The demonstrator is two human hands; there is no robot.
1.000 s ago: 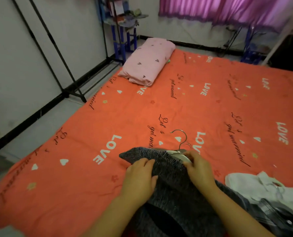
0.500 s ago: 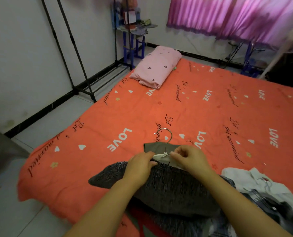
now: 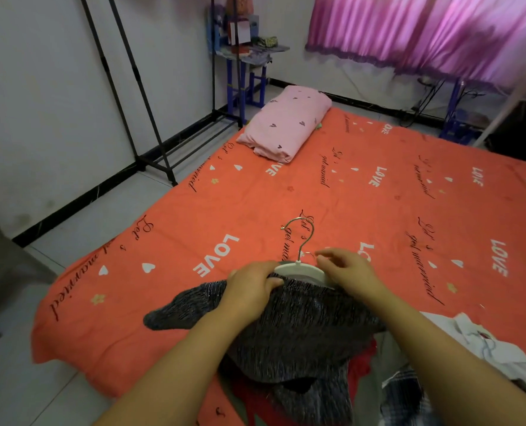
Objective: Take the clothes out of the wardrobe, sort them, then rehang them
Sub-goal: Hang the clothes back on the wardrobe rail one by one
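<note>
The left hand [image 3: 252,287] grips the top [image 3: 286,330] at its neck, fingers curled into the grey cloth. The right hand [image 3: 349,272] curls its fingers round the hanger [image 3: 300,269], its white bar between both hands' fingertips, its hook pointing away from them over the bed [image 3: 286,195]

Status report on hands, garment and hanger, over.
Left hand grips dark grey knit garment at neck. Right hand holds white plastic hanger. White shirt lies to the right, not blocking.

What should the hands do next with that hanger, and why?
Probably draw the grey knit garment over the white hanger, whose top is bare: the left hand grips the fabric at its edge, the right hand holds its other end.
</note>
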